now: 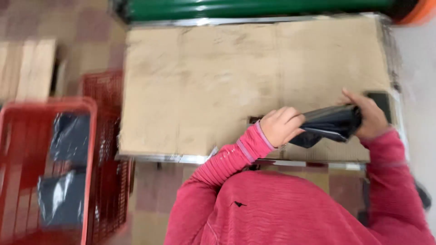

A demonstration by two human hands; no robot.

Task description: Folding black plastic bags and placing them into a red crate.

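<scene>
Both hands hold a black plastic bag (328, 123) just above the near edge of a table (204, 90) whose top is covered with a sheet of brown cardboard. The left hand (281, 125) is curled into a fist around the bag's left end, its grip pressed together on the plastic with the knuckles facing up. The right hand (369, 117) wraps over the bag's right end, fingers closed on it and the index finger reaching out along the top. The bag looks rolled or bunched between the two hands, glossy, with a loose corner hanging down below the left hand. Both arms wear pink ribbed sleeves, and the person's pink top fills the lower part of the view. A dark flat thing (380, 102) lies on the table just behind the right hand, partly hidden by it; what it is cannot be told. At the far edge of the table runs a long green roll (254, 8). To the left of the table, on the tiled floor, stands a red plastic basket (45, 106) with more dark folded bags (68, 145) inside it. The picture is blurred.
</scene>
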